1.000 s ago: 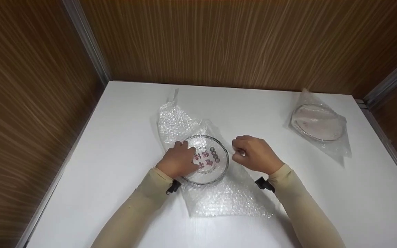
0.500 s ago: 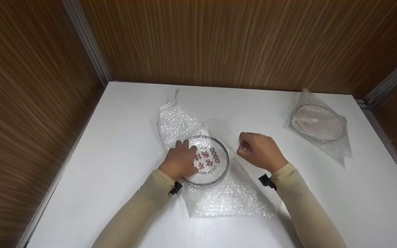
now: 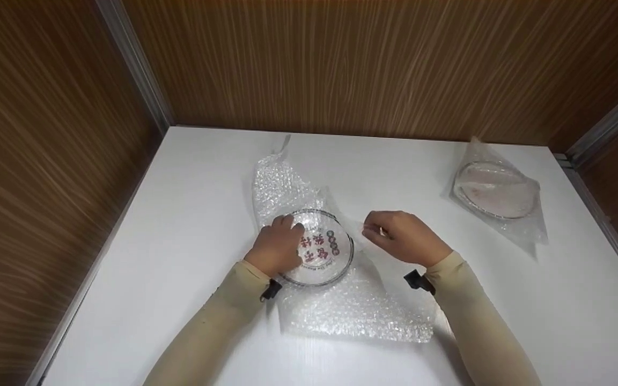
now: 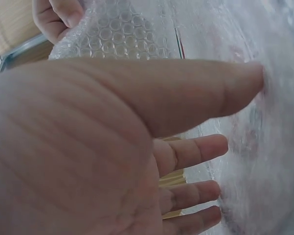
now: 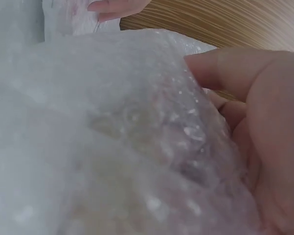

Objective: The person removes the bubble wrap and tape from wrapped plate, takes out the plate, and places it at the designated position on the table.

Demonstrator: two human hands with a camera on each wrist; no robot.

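A round plate (image 3: 330, 268) with a dark rim and red lettering lies mid-table, on and partly among clear bubble wrap (image 3: 352, 313). My left hand (image 3: 276, 246) rests on the plate's left side. In the left wrist view its thumb (image 4: 205, 88) lies straight against the wrap and the other fingers stretch out. To the right of the plate, my right hand (image 3: 408, 236) pinches an edge of the bubble wrap. The right wrist view shows that wrap (image 5: 137, 112) raised between thumb and curled fingers. How far the wrap covers the plate is hard to tell.
At the back right of the white table (image 3: 191, 177) lies a second round plate (image 3: 497, 193) wrapped in clear film or bubble wrap. Wood-grain panels (image 3: 309, 64) stand at the back and both sides. A strip of wrap (image 3: 284, 143) sticks up at the far end.
My right hand moved slightly right, then back left, with the wrap's edge. The plate and bubble wrap shifted and turned a little. My left hand stays on the plate.
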